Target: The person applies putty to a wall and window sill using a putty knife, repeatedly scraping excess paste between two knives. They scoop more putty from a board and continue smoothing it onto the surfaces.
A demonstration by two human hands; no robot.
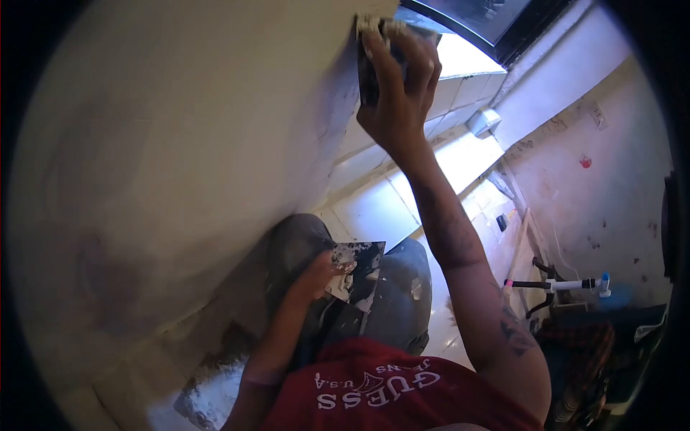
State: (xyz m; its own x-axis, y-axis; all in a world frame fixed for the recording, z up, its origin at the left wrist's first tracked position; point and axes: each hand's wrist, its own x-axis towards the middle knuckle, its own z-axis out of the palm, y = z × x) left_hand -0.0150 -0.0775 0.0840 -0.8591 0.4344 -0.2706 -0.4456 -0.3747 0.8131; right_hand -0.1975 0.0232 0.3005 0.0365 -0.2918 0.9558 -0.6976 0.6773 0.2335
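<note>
Wall: one big pale wall (180, 144), it fills the left side of the view.
Clothes: one red shirt (374, 388) with white letters, and grey trousers (298, 244) with two bent knees.
Sheet: one smeared sheet (215, 391) lies low on the left side.
Tools: two dark flat plates are counted, one for each hand.
Lower plate: this plate (368, 264), with white paste, is over the lap, between the knees; its long axis goes mostly up and down in the view, a little tilted.
Left grip: the left hand (316, 276) holds the lower plate by its left side, thumb over the paste.
Upper plate: this one (366, 72) is high, at the wall's edge; its straight left side is nearly vertical in the view. Its long axis I cannot tell, fingers cover much.
Right grip: the right hand (406, 79) is closed around the upper plate, fingertips near white paste.
Box: one small pale box (483, 121) is on the tiles (374, 208).
</note>
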